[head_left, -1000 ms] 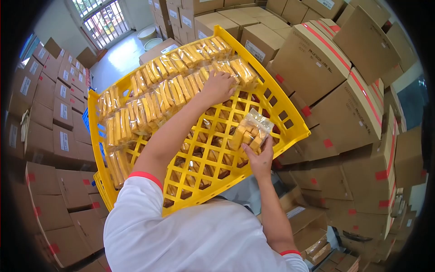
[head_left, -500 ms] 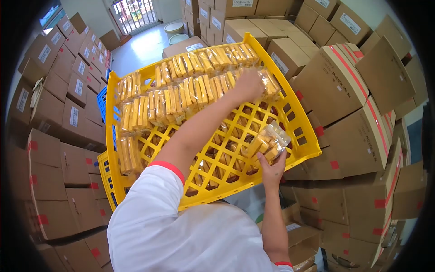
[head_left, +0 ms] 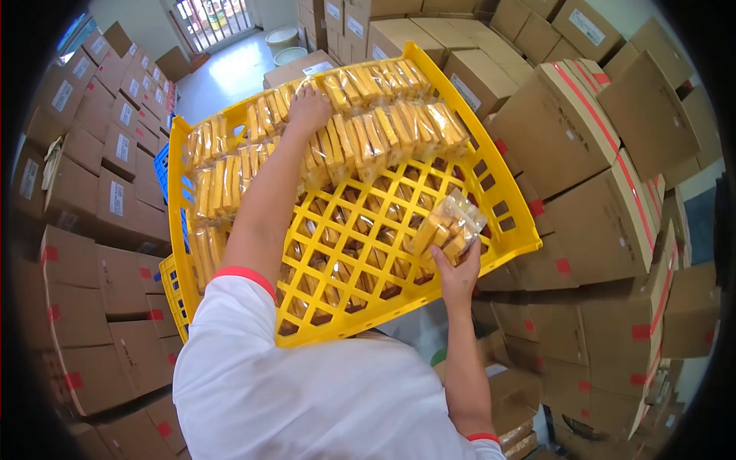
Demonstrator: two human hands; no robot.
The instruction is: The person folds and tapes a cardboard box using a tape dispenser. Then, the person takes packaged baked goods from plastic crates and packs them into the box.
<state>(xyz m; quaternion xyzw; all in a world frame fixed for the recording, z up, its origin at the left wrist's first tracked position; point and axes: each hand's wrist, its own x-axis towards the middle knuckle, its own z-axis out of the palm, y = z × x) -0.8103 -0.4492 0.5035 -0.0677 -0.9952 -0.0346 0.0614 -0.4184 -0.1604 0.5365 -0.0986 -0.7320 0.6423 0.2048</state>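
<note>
Clear plastic packets of yellow sticks (head_left: 364,146) stand in rows in a yellow plastic crate (head_left: 506,244) with a lattice floor. My left hand (head_left: 309,110) reaches to the back row, fingers bent over the packet tops and closed on them; the fingertips are partly hidden. Near the crate's right front corner, my right hand (head_left: 458,270) is closed around a small bunch of packets (head_left: 448,228), tilted above the lattice. More packets show through the holes below.
Stacked cardboard cartons line the left (head_left: 115,192) and right (head_left: 571,146) sides. A blue crate (head_left: 162,165) shows behind the yellow one at left. White tubs (head_left: 282,38) stand at the back near a barred doorway (head_left: 215,23).
My left hand has moved left and back, from the right end of the second row to the back row. My right hand keeps its packets in nearly the same place.
</note>
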